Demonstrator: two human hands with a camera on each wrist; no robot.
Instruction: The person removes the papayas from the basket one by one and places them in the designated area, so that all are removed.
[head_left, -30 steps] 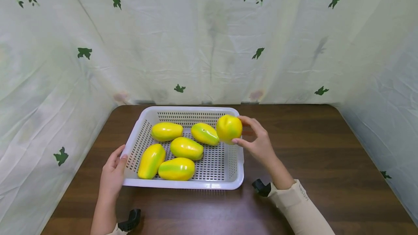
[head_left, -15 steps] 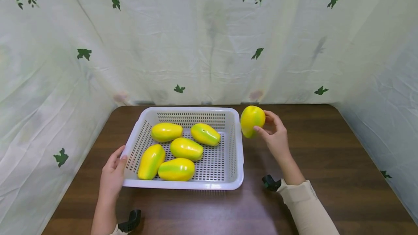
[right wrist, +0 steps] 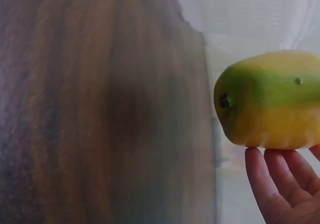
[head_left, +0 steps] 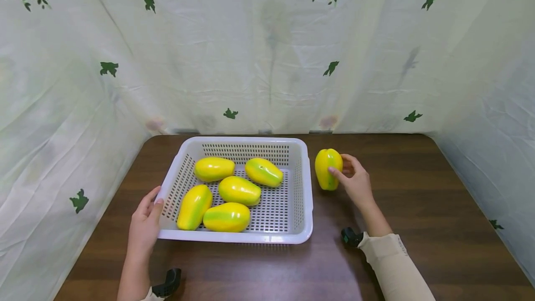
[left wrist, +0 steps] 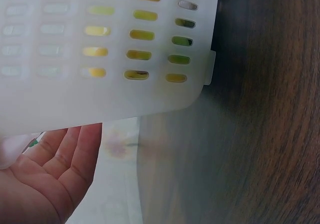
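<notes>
compared with a second ago, the right hand [head_left: 355,181] has carried one papaya [head_left: 328,168] out of the basket [head_left: 307,208] and lowered it to the table [head_left: 418,199] just right of the basket's right wall, at centre right of the head view. half a second ago the fruit was higher, level with the far right corner of the basket; now it stands roughly upright, at or just above the table top; contact cannot be confirmed. the right hand's fingers and thumb are curled round the papaya. in the right wrist view the fingertips [right wrist: 272,176] touch the fruit [right wrist: 270,102] from below.

the left hand [head_left: 144,224] has not moved. it rests against the near left corner of the basket with fingers straight and relaxed, gripping nothing; the left wrist view shows the open palm [left wrist: 47,176] beside the slotted wall [left wrist: 110,49].

count: six papayas in all, five lying in the basket, one outside it. one basket. two hands.

a leaf-print curtain [head_left: 267,50] encloses the table across the top and both sides of the frame. nothing lies between the held papaya and the basket wall.
</notes>
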